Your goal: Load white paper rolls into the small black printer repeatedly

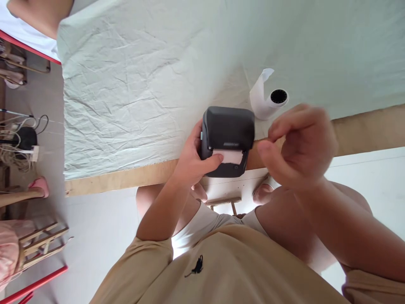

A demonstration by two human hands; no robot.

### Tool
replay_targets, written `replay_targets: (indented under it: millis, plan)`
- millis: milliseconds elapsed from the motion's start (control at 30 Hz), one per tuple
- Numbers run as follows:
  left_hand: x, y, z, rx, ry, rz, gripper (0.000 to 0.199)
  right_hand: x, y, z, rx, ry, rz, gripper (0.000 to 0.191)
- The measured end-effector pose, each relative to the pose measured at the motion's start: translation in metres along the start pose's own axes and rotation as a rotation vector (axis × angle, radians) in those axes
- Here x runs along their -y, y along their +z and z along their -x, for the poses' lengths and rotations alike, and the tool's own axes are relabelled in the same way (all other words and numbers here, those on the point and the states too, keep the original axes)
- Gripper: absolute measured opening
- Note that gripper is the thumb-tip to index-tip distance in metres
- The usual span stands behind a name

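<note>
My left hand [193, 158] grips the black printer [229, 128] at the tabletop's [126, 105] near edge, my half-curled right hand [300, 145] empty beside it.

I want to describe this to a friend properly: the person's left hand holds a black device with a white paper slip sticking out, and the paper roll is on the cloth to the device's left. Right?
Not quite: the head view shows the paper roll on the cloth to the right of the black device. The rest is right.
</note>
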State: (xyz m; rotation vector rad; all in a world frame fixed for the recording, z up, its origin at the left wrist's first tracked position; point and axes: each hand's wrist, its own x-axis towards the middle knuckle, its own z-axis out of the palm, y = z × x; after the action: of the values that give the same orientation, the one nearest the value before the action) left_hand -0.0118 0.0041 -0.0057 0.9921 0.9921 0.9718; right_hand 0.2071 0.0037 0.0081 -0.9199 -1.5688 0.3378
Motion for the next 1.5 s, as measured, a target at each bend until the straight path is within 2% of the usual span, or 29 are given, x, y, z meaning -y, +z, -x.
replay_targets:
  millis: [100, 200, 333, 467, 767, 933, 1100, 1200, 1333, 1400, 1500]
  plan:
    - [-0.002, 0.001, 0.001, 0.007, 0.008, 0.002, 0.074, 0.002, 0.001, 0.007, 0.161, 0.191, -0.017, 0.035]
    - [-0.002, 0.003, 0.002, 0.016, 0.035, 0.067, 0.07, 0.0, -0.001, 0.007, 0.274, 0.369, -0.077, 0.043]
    - [-0.002, 0.006, 0.002, -0.017, 0.012, 0.103, 0.06, -0.001, -0.004, -0.001, 0.388, 0.504, -0.118, 0.05]
    - [-0.002, 0.007, 0.002, -0.03, -0.03, 0.059, 0.063, 0.0, -0.004, -0.007, 0.472, 0.585, -0.076, 0.055]
    - [-0.005, 0.012, -0.001, -0.046, -0.033, 0.057, 0.068, 0.0, -0.003, -0.002, 0.465, 0.55, -0.103, 0.046]
    - [-0.005, 0.011, -0.001, -0.033, -0.043, 0.057, 0.065, -0.001, -0.005, 0.001, 0.452, 0.509, -0.109, 0.048]
    - [-0.004, 0.009, 0.004, -0.038, -0.009, 0.032, 0.068, -0.001, -0.003, 0.002, 0.443, 0.534, -0.099, 0.048]
    - [-0.003, 0.01, 0.003, -0.071, -0.001, 0.078, 0.06, 0.0, -0.003, 0.0, 0.453, 0.536, -0.102, 0.048]
    - [-0.003, 0.014, -0.001, -0.181, -0.055, 0.171, 0.045, 0.0, -0.003, -0.003, 0.462, 0.525, -0.112, 0.047]
    - [-0.002, 0.014, -0.002, -0.238, -0.091, 0.171, 0.044, 0.0, -0.003, -0.003, 0.45, 0.524, -0.12, 0.044]
    - [-0.001, 0.012, -0.002, -0.248, -0.084, 0.138, 0.045, 0.0, -0.004, -0.003, 0.459, 0.527, -0.128, 0.042]
